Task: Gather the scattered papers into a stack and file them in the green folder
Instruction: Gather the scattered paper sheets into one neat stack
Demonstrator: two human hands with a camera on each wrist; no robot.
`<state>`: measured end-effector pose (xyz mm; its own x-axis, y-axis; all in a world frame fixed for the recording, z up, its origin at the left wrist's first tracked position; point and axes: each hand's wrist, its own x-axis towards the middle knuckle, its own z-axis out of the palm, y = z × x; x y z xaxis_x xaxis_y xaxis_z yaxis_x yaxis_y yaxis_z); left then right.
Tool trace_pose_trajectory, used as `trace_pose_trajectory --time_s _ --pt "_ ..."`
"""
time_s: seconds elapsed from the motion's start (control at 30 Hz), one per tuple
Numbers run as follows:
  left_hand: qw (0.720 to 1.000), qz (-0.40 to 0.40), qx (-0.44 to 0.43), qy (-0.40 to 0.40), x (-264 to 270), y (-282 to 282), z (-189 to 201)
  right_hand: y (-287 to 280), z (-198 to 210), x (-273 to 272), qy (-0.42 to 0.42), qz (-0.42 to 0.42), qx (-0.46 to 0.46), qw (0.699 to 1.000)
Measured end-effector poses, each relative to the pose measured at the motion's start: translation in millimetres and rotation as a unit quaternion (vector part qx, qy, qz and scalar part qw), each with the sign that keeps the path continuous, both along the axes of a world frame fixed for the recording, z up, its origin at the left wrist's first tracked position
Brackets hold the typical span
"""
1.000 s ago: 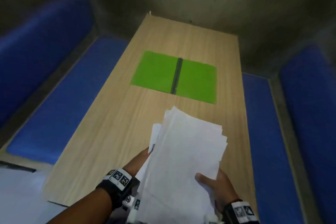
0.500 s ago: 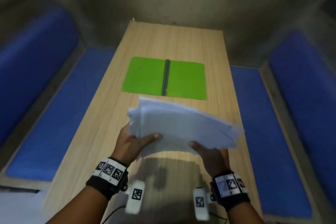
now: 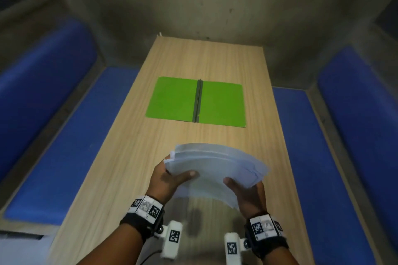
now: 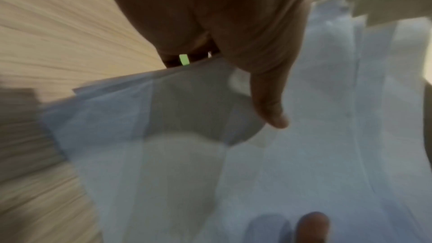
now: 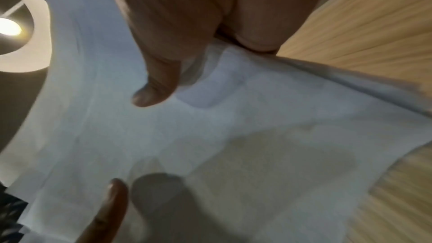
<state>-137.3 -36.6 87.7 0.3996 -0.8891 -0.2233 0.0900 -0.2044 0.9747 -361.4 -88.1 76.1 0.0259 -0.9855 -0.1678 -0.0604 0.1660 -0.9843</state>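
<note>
A loose stack of white papers (image 3: 217, 165) hangs in the air above the near half of the wooden table (image 3: 206, 58), its edges uneven and fanned. My left hand (image 3: 170, 176) grips its left end, thumb on top. My right hand (image 3: 245, 193) grips the near right corner, thumb on top too. The left wrist view shows the left thumb pressing on the papers (image 4: 304, 136); the right wrist view shows the right thumb on the sheets (image 5: 233, 127). The green folder (image 3: 174, 99) lies open and flat in the middle of the table, beyond the papers, dark spine up the centre.
Blue padded benches (image 3: 60, 135) run along both long sides of the table, the right one (image 3: 299, 157) close to the table edge. A grey wall closes off the far end. Bare wood lies between the papers and the folder.
The stack has swung from standing upright in front of me to lying nearly flat between both hands, and has moved forward a little toward the folder. Both hands keep their hold.
</note>
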Motion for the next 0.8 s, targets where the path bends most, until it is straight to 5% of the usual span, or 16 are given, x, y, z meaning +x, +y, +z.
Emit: trace_pose_trajectory --time_s 0.17,0.43,0.8 --pt "0.989 0.096 -0.112 0.008 -13.5 -3.3 15.9 -3.1 21.6 -3.1 -0.133 -0.074 -0.087 0.985" --pt "0.968 0.231 -0.074 -0.058 -37.8 -27.7 54.4 -2.3 43.1 23.8 -0.048 -0.135 -0.109 0.984" --pt "0.962 0.245 -0.072 -0.095 -28.8 -26.9 38.7 -0.4 42.3 14.4 -0.019 -0.126 -0.146 0.981"
